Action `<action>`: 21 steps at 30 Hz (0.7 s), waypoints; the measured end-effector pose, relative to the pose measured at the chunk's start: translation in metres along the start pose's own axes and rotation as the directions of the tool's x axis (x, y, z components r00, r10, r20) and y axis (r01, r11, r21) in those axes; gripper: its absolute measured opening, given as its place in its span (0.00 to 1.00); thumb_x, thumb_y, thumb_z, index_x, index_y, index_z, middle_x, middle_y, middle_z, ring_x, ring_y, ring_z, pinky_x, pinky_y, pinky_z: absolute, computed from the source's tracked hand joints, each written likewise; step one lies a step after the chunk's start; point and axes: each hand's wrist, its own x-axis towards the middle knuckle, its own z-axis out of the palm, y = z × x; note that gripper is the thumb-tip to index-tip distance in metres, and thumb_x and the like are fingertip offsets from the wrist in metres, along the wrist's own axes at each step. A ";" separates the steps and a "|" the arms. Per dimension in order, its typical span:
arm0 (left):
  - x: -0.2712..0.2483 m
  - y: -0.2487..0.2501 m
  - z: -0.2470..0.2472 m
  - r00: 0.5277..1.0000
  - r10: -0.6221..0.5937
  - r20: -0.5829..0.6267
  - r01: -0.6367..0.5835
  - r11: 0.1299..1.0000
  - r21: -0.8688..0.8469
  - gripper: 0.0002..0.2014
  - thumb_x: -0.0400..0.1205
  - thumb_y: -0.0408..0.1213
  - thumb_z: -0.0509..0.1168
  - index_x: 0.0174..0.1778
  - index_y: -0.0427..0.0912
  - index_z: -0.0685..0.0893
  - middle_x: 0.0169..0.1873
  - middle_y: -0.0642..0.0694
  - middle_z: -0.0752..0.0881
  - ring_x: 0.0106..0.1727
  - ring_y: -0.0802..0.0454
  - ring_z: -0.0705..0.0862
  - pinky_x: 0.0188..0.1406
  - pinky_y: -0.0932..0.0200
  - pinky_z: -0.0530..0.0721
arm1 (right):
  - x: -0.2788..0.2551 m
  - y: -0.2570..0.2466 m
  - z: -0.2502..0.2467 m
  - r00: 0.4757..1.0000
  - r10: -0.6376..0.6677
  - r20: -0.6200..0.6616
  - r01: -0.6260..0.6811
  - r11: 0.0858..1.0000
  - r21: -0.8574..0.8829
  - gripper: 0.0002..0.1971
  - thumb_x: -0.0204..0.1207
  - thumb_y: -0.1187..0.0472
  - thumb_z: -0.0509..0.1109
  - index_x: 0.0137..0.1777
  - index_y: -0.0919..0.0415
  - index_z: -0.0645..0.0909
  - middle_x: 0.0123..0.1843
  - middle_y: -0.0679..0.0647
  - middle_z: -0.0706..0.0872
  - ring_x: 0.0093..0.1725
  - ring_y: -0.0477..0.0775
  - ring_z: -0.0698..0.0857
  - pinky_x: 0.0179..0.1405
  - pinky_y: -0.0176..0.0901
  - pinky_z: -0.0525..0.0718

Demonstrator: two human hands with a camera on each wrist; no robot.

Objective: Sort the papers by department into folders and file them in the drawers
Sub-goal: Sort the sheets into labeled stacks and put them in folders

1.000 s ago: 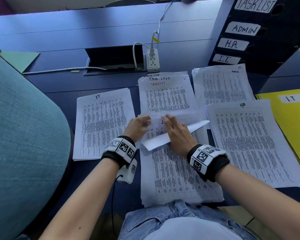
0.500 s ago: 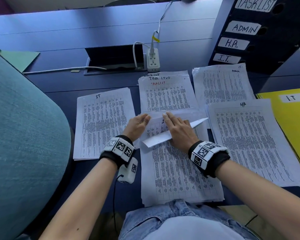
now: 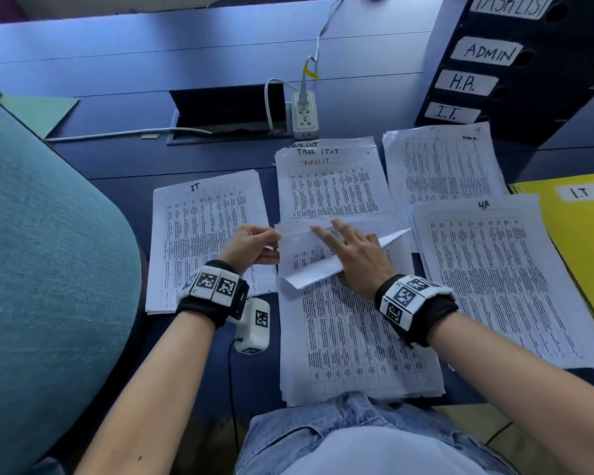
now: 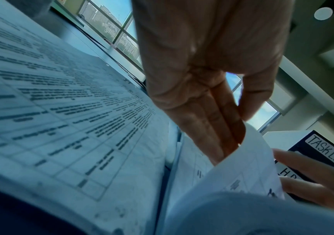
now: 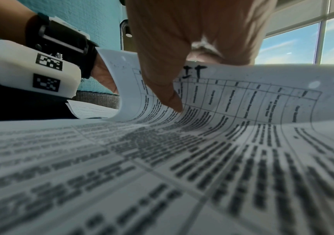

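1. Left hand [image 3: 254,246] is pinching the left edge of a curled top sheet [image 3: 326,269] between thumb and fingers, lifting it off the middle stack [image 3: 357,344].
2. Right hand [image 3: 354,252] is lying with fingers straight and spread on the same sheet, which is marked "IT" in the right wrist view.
3. Other paper piles are lying on the desk [image 3: 220,56]: the IT pile [image 3: 203,228] at left, the HR pile [image 3: 501,279] at right.
4. A yellow folder [image 3: 587,234] labelled "I.T" is sitting beside the HR pile.
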 end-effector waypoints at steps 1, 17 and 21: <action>0.000 0.001 0.001 1.000 -0.006 0.002 0.006 1.000 0.012 0.10 0.82 0.29 0.60 0.36 0.36 0.84 0.32 0.44 0.88 0.28 0.54 0.88 0.29 0.63 0.88 | 0.000 0.000 0.000 1.000 -0.009 -0.014 0.009 1.000 0.005 0.48 0.67 0.73 0.70 0.82 0.48 0.49 0.81 0.66 0.58 0.69 0.66 0.74 0.67 0.61 0.69; 0.000 0.002 0.009 1.000 -0.024 -0.002 0.024 0.998 0.057 0.15 0.82 0.27 0.60 0.29 0.38 0.80 0.21 0.50 0.84 0.23 0.60 0.83 0.31 0.66 0.85 | 0.005 0.005 0.014 0.926 -0.223 -0.304 0.215 0.975 -0.060 0.39 0.49 0.69 0.81 0.61 0.52 0.71 0.60 0.64 0.80 0.52 0.60 0.80 0.37 0.56 0.85; 0.003 -0.001 0.011 0.998 0.005 -0.067 -0.001 0.998 0.066 0.13 0.84 0.29 0.57 0.34 0.38 0.81 0.32 0.42 0.84 0.26 0.58 0.84 0.30 0.66 0.85 | 0.006 0.005 0.014 0.875 -0.266 -0.404 0.220 0.963 -0.157 0.20 0.48 0.63 0.84 0.41 0.54 0.83 0.55 0.59 0.87 0.58 0.57 0.73 0.54 0.53 0.70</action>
